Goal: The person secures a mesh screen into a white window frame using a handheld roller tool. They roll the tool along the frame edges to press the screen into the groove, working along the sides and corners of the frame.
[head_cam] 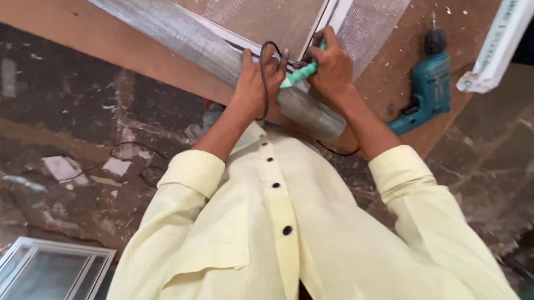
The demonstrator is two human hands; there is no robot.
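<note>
My right hand [333, 63] grips a green-handled tool [298, 76] and presses its tip down at the corner of a white frame [336, 10] lying on a brown board [395, 80]. My left hand [258, 79] rests on a grey roll of mesh [192, 43] right beside it, with a thin black cord [264, 79] looped over the fingers. Loose mesh [380, 16] is spread over the frame. Pale yellow sleeves cover both my arms.
A teal power drill [427, 82] lies on the board to the right. At the top right sits a white frame section [502, 35]. A glazed white window frame [40, 276] lies on the dirty floor at the bottom left, among paper scraps [63, 169].
</note>
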